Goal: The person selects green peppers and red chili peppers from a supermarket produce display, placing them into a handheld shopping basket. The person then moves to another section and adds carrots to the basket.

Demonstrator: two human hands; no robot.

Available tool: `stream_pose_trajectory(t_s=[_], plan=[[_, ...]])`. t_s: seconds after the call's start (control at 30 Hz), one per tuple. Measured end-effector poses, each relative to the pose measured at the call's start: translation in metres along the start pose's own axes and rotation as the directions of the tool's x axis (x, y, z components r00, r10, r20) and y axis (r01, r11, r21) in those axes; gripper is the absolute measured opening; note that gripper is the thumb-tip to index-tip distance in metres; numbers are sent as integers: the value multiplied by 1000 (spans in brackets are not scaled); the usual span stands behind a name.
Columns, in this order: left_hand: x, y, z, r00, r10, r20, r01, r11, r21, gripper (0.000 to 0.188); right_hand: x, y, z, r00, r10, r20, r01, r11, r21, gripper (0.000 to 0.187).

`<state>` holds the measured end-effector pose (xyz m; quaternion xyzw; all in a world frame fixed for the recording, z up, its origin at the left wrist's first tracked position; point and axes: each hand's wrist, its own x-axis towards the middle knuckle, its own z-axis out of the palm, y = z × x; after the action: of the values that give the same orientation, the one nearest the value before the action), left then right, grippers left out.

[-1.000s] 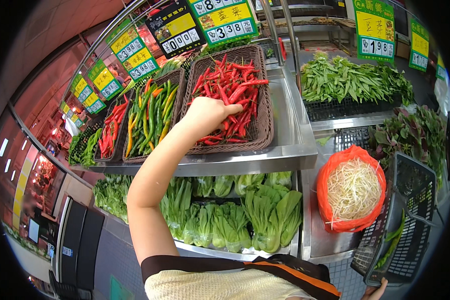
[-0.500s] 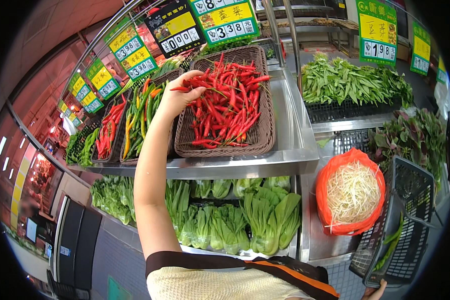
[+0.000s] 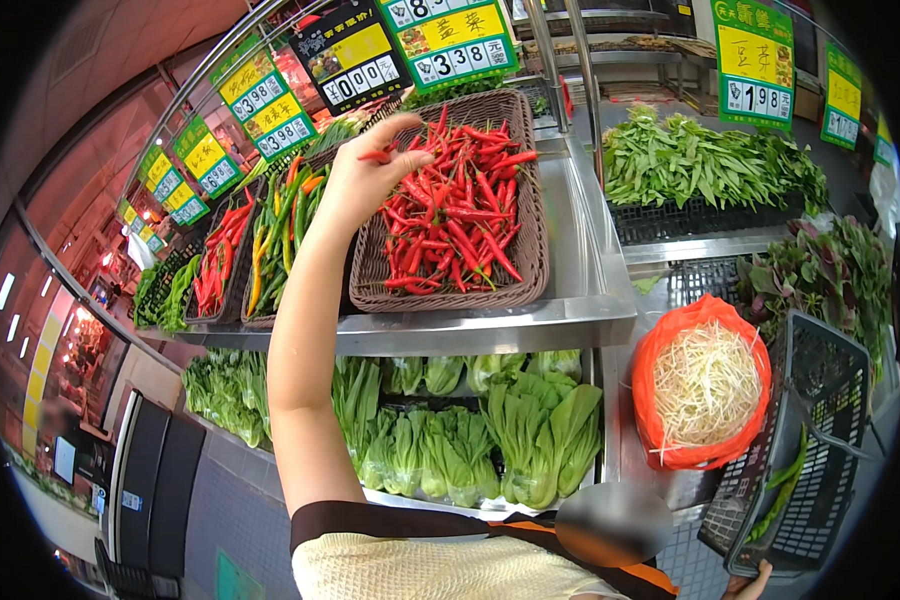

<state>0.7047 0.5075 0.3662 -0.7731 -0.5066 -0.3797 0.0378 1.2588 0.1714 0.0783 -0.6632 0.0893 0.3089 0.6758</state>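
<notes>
My left hand (image 3: pixel 372 172) is over the left side of a brown woven basket (image 3: pixel 450 297) heaped with thin red chili peppers (image 3: pixel 460 215). Its thumb and forefinger are curved and apart at the tips. A bit of a red chili pepper (image 3: pixel 376 157) shows within the grasp; the other fingers are mostly hidden. At the lower right, my right hand (image 3: pixel 750 583) grips the near edge of a dark grey plastic shopping basket (image 3: pixel 820 440), only partly in view. Long green peppers (image 3: pixel 778 490) lie inside that basket.
Left of the chilies stand baskets of mixed green and orange peppers (image 3: pixel 292 225) and red peppers (image 3: pixel 213 265). Bagged leafy greens (image 3: pixel 440 450) sit below the metal ledge (image 3: pixel 470 332). Bean sprouts (image 3: pixel 708 385) fill a red bag, near leafy stalks (image 3: pixel 705 165). Price signs (image 3: pixel 455 42) hang above.
My left hand has lifted slightly off the chilies, its forefinger and thumb spreading further apart. Some chilies in the pile have shifted. The right hand and shopping basket stay put.
</notes>
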Motion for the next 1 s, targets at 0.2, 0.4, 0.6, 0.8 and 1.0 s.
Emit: stream_pose_trajectory(t_s=[0.2,0.4,0.6,0.8,1.0], plan=[[-23,38,68,670,393,630,-571,815,99,19,-7,-1,2,998,-38,-41,38,999,17,12],[-24,24,82,680,206,703,-640,635,433,14,-5,0,-3,1000,-14,-9,14,999,30,9],[-9,12,46,766,16,643,-557,517,650,15,-28,-6,12,998,-14,-67,19,997,78,8],[-14,-13,24,857,123,501,-433,698,571,27,-5,1,-4,999,-26,21,26,999,28,10],[-22,-5,43,865,214,454,-466,679,567,17,-14,-3,4,998,-41,42,40,999,29,11]])
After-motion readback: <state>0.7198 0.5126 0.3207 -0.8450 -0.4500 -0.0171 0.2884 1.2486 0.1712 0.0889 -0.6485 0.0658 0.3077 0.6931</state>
